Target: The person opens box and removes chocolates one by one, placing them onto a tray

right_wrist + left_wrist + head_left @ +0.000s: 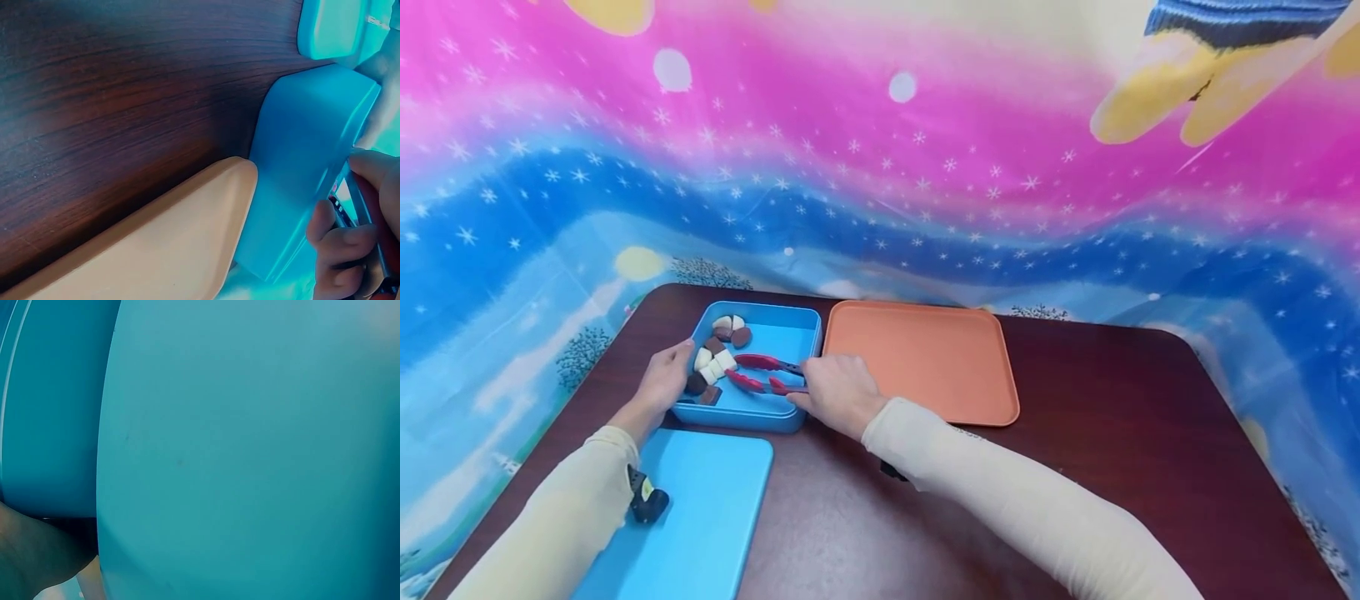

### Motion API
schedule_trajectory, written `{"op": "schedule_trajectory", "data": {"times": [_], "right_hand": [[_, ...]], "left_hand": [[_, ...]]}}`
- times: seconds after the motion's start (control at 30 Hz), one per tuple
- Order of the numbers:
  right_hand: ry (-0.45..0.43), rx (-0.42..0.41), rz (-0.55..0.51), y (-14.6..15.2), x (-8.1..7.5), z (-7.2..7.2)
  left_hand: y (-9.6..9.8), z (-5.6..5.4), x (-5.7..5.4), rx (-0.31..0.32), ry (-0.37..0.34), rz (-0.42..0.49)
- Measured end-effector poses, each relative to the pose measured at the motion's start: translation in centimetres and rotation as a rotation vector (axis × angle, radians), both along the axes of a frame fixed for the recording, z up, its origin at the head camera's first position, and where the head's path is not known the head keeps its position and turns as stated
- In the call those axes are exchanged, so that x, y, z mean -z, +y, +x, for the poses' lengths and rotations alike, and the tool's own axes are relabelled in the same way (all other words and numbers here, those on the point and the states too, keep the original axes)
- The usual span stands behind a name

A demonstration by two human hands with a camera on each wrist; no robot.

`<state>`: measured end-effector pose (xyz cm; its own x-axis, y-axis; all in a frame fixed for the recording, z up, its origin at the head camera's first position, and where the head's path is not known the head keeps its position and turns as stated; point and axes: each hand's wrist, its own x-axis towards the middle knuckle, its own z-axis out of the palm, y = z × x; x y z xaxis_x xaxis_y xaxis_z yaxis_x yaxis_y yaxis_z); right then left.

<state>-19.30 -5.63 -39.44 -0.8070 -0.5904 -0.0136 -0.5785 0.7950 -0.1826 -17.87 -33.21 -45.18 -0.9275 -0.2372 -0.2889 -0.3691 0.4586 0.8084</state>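
Note:
My right hand (842, 392) grips a pair of red and black tongs (760, 362), its thumb and curled fingers round the handles in the right wrist view. The red tong tips are parted, right at some white pieces (722, 362) inside the blue box (786, 321). Brown pieces (741, 337) and more white ones, chocolate-like in look, lie along the box's left side. My left hand (666, 377) holds the box by its left wall, fingertips at the rim; part of that hand is hidden in the left wrist view.
An orange tray (925, 358) lies close to the box's right side. A flat light-blue lid (715, 492) lies in front of the box, under my left forearm. The dark wooden table (1112, 417) ends at a printed cloth backdrop (850, 183).

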Motion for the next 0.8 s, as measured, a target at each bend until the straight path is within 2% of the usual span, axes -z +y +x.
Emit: {"op": "schedule_trajectory", "data": {"times": [0.3, 0.5, 0.8], "right_hand": [[-0.017, -0.020, -0.099, 1.7, -0.1, 0.6], [-0.025, 0.002, -0.141, 3.7, -0.3, 1.3], [-0.012, 0.040, -0.214, 6.2, -1.1, 1.6]], "left_hand": [[0.1, 0.2, -0.1, 0.011, 0.021, 0.005], [0.0, 0.3, 0.1, 0.007, 0.028, 0.010], [-0.1, 0.3, -0.3, 0.016, -0.009, 0.032]]}}
